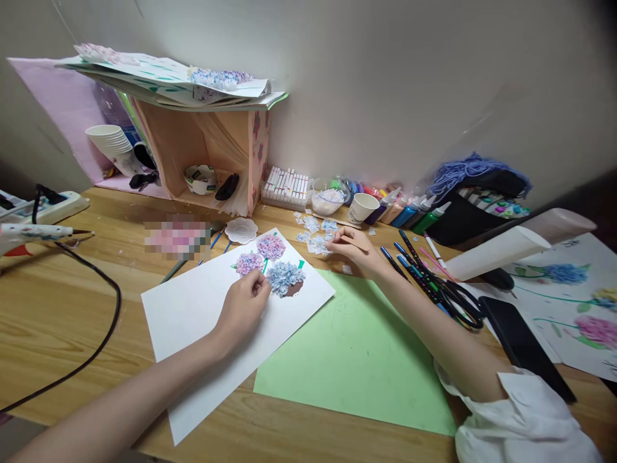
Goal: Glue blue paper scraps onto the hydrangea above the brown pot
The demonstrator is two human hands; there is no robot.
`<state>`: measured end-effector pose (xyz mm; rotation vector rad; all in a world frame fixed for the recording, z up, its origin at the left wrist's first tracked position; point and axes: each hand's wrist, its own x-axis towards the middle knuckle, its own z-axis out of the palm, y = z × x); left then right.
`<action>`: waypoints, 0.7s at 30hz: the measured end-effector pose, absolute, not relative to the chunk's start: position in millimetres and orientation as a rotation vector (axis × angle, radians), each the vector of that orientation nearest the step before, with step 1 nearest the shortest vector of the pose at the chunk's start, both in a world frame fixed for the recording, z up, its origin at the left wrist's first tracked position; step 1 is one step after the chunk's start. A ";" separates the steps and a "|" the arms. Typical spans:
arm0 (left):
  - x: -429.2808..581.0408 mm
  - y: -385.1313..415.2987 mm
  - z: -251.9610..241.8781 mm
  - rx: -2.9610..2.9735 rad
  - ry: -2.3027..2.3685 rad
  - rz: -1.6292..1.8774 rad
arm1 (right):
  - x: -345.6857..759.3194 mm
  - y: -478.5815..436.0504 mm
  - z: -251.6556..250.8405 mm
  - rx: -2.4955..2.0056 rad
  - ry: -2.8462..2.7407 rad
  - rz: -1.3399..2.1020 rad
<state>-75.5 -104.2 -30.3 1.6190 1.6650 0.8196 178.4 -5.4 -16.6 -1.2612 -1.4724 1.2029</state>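
A white sheet of paper [193, 328] lies tilted on the table. On it are two pink-purple paper flowers [271, 246] and a blue paper flower [285, 278] with a brown patch at its lower right. My left hand [245, 299] rests on the sheet beside the blue flower, fingers curled and pinched; whatever is between them is hidden. My right hand [357, 252] is closed on a flat wooden craft stick [355, 242]. Its fingertips are at a scatter of pale blue paper scraps [315, 243] on the table.
Under the white sheet lies a green sheet [357, 354]. Behind stand a marker box [286, 188], a bowl of scraps [328, 199], a paper cup [363, 208] and paint bottles [409, 211]. Pens [419, 276] and a phone [525, 347] lie right, a glue gun [38, 231] left.
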 end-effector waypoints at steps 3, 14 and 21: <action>-74.2 -105.7 -28.0 1.625 1.652 0.831 | 168.2 -16.3 -13.1 -1.225 -1.558 1.221; -71.5 -116.9 -13.4 1.482 1.440 0.821 | 111.6 -83.7 -15.5 -1.126 -1.628 1.459; -76.6 -114.9 -18.3 1.490 1.454 0.723 | 111.6 -102.1 -28.3 -1.144 -1.718 1.165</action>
